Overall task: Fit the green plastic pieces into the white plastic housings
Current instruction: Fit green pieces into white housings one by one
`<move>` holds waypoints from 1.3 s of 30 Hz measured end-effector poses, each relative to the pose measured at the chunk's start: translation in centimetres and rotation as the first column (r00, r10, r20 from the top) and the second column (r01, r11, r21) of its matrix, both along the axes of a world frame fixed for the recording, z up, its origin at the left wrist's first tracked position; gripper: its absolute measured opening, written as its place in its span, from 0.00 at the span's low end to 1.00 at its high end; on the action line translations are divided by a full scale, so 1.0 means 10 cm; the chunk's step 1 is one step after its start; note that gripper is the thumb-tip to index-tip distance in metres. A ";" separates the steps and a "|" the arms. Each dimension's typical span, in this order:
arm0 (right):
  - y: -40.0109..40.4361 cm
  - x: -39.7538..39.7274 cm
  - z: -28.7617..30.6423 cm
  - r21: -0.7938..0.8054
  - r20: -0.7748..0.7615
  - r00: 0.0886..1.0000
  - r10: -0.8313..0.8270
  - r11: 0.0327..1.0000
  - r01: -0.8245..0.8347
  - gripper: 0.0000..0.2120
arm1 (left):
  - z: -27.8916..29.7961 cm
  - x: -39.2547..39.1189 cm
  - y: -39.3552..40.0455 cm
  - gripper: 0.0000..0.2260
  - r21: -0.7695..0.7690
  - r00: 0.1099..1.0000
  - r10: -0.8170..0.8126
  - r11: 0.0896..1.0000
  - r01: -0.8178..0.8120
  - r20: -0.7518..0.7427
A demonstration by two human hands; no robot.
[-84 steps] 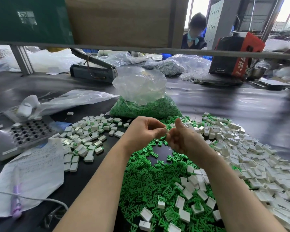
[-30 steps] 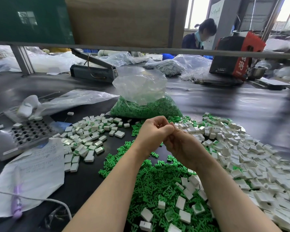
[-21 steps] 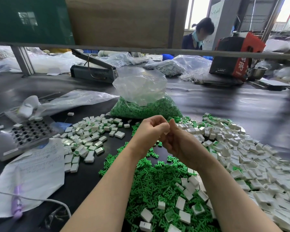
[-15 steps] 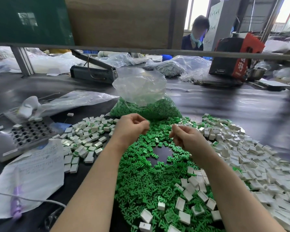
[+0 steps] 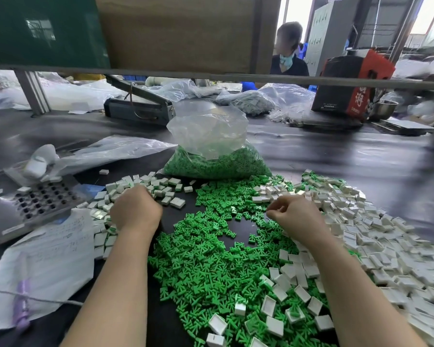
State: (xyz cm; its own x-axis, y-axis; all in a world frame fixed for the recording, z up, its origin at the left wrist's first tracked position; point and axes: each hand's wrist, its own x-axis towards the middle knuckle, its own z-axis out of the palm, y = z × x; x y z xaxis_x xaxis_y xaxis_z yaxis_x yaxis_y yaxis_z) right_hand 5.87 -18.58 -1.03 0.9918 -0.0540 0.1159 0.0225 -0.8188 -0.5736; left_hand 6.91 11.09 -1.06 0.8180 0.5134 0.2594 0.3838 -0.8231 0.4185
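Far left: metal fixture (image 5: 35, 204), paper sheet (image 5: 48, 259). L hand (image 5: 135, 212) curled over the assembled pile (image 5: 135, 191), grip hidden. Green pieces (image 5: 206, 259) centre, bag (image 5: 216, 156) behind. R hand (image 5: 296, 216), fingers curled, prob. pinching something, beside white housings (image 5: 361, 234).

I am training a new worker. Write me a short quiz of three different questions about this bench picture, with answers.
1. True or false: the left hand is over the pile of white housings at the left.
2. What is in the clear bag? A) white housings B) green pieces C) screws
3. Fill in: the right hand is at the border between the loose green pieces and the ____ housings at the right.

Key: 1 true; 2 B; 3 white
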 end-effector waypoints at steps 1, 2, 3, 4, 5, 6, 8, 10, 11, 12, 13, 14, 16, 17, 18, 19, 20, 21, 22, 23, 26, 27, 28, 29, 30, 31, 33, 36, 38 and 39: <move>0.02 0.00 0.00 -0.032 -0.019 1.000 0.018 0.999 -0.019 0.08 | 0.03 0.00 -0.04 0.07 -0.012 0.999 -0.037 0.999 0.037 0.024; 0.03 0.00 0.00 -0.060 -0.037 0.999 0.034 0.998 -0.037 0.07 | 0.06 0.00 -0.10 0.06 -0.041 0.995 -0.082 0.996 0.084 0.049; 0.05 0.00 -0.01 -0.085 -0.054 0.997 0.047 0.995 -0.051 0.05 | 0.09 0.00 -0.17 0.04 -0.081 0.989 -0.131 0.987 0.137 0.071; 0.06 0.00 -0.02 -0.114 -0.063 0.997 0.051 0.992 -0.058 0.03 | 0.12 0.00 -0.25 0.03 -0.116 0.979 -0.180 0.975 0.190 0.090; 0.08 0.00 -0.03 -0.156 -0.056 0.998 0.042 0.986 -0.050 0.02 | 0.15 0.00 -0.33 0.02 -0.142 0.968 -0.228 0.960 0.242 0.107; 0.08 0.01 -0.04 -0.213 -0.027 1.000 0.015 0.977 -0.020 0.04 | 0.16 -0.01 -0.41 0.02 -0.161 0.954 -0.275 0.943 0.292 0.122; 0.08 0.02 -0.06 -0.354 0.072 0.993 -0.090 0.929 0.110 0.09 | 0.17 -0.02 -0.54 0.02 -0.177 0.923 -0.365 0.907 0.383 0.124; 0.06 0.02 -0.04 -0.467 0.085 0.962 -0.260 0.842 0.269 0.15 | 0.15 -0.01 -0.65 0.02 -0.168 0.891 -0.445 0.875 0.453 0.087; 0.06 0.01 -0.02 -0.502 0.044 0.938 -0.344 0.804 0.319 0.17 | 0.14 -0.01 -0.70 0.01 -0.164 0.877 -0.476 0.862 0.481 0.068; 0.05 -0.01 -0.01 -0.524 -0.012 0.912 -0.409 0.779 0.343 0.18 | 0.13 -0.01 -0.73 0.01 -0.161 0.864 -0.501 0.850 0.502 0.051; 0.05 -0.01 -0.01 -0.534 -0.068 0.889 -0.454 0.769 0.352 0.20 | 0.12 -0.01 -0.77 0.02 -0.161 0.854 -0.520 0.840 0.518 0.035; 0.04 -0.02 -0.02 -0.533 -0.117 0.871 -0.477 0.770 0.350 0.21 | 0.11 -0.01 -0.80 0.02 -0.161 0.846 -0.533 0.833 0.529 0.025; 0.04 -0.02 -0.04 -0.524 -0.158 0.862 -0.482 0.781 0.340 0.22 | 0.09 -0.02 -0.84 0.02 -0.161 0.832 -0.554 0.820 0.549 0.020; 0.05 -0.02 -0.04 -0.523 -0.146 0.870 -0.471 0.783 0.337 0.21 | 0.09 -0.02 -0.87 0.02 -0.162 0.825 -0.565 0.812 0.560 0.021; 0.05 -0.01 -0.04 -0.523 -0.124 0.881 -0.457 0.784 0.334 0.20 | 0.08 -0.03 -0.89 0.02 -0.165 0.817 -0.576 0.804 0.571 0.023; 0.05 -0.01 -0.04 -0.525 -0.100 0.891 -0.442 0.784 0.330 0.18 | 0.08 -0.03 -0.91 0.02 -0.170 0.809 -0.588 0.795 0.583 0.024; 0.06 0.00 -0.04 -0.528 -0.080 0.900 -0.428 0.784 0.326 0.15 | 0.08 -0.04 -0.94 0.02 -0.178 0.800 -0.600 0.785 0.594 0.025; 0.07 0.00 -0.03 -0.529 -0.066 0.909 -0.412 0.787 0.318 0.13 | 0.08 -0.04 -0.97 0.03 -0.183 0.791 -0.611 0.775 0.604 0.022; 0.07 0.01 -0.03 -0.526 -0.061 0.918 -0.392 0.794 0.304 0.12 | 0.07 -0.05 -1.00 0.03 -0.188 0.783 -0.622 0.767 0.614 0.017; 0.07 0.01 -0.04 -0.519 -0.061 0.926 -0.372 0.805 0.289 0.10 | 0.07 -0.05 -1.02 0.02 -0.193 0.775 -0.632 0.759 0.622 0.011; 0.05 0.03 -0.06 -0.492 -0.050 0.939 -0.340 0.826 0.273 0.08 | 0.05 -0.05 -1.08 0.02 -0.216 0.753 -0.658 0.734 0.644 0.009; 0.04 0.03 -0.07 -0.490 -0.035 0.941 -0.336 0.827 0.276 0.07 | 0.05 -0.05 -1.09 0.02 -0.224 0.745 -0.667 0.724 0.652 0.013; 0.04 0.03 -0.08 -0.486 -0.018 0.944 -0.328 0.828 0.278 0.06 | 0.04 -0.06 -1.10 0.02 -0.232 0.736 -0.677 0.713 0.661 0.018; 0.03 0.04 -0.09 -0.478 -0.003 0.950 -0.313 0.835 0.273 0.05 | 0.04 -0.06 -1.11 0.01 -0.240 0.726 -0.687 0.701 0.672 0.023; 0.03 0.05 -0.09 -0.458 0.008 0.957 -0.290 0.850 0.262 0.05 | 0.04 -0.06 -1.12 0.01 -0.247 0.716 -0.698 0.689 0.681 0.027; 0.03 0.06 -0.10 -0.419 0.014 0.966 -0.259 0.876 0.241 0.05 | 0.03 -0.06 -1.13 0.01 -0.250 0.707 -0.706 0.679 0.690 0.031; 0.04 0.07 -0.08 -0.282 -0.006 0.985 -0.172 0.945 0.163 0.08 | 0.02 -0.07 -1.15 0.03 -0.247 0.694 -0.719 0.666 0.704 0.042; 0.08 0.02 0.01 0.059 -0.068 0.997 -0.025 0.998 0.029 0.06 | 0.01 -0.07 -1.18 0.08 -0.253 0.680 -0.729 0.645 0.721 0.079; 0.11 -0.02 0.09 0.300 -0.097 0.993 0.064 0.953 -0.033 0.05 | 0.01 -0.08 -1.19 0.12 -0.267 0.668 -0.736 0.625 0.733 0.111; 0.12 -0.05 0.12 0.370 -0.110 0.989 0.102 0.928 -0.054 0.04 | 0.01 -0.08 -1.20 0.12 -0.276 0.660 -0.741 0.613 0.740 0.124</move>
State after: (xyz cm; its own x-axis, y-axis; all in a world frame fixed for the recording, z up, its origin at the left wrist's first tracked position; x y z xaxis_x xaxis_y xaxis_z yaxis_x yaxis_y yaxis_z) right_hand 5.40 -17.34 0.21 0.9997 0.0093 -0.0226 -0.0137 -0.5510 -0.8344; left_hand 6.14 -0.89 -0.93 0.9533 -0.2202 0.2068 -0.3020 -0.6748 0.6734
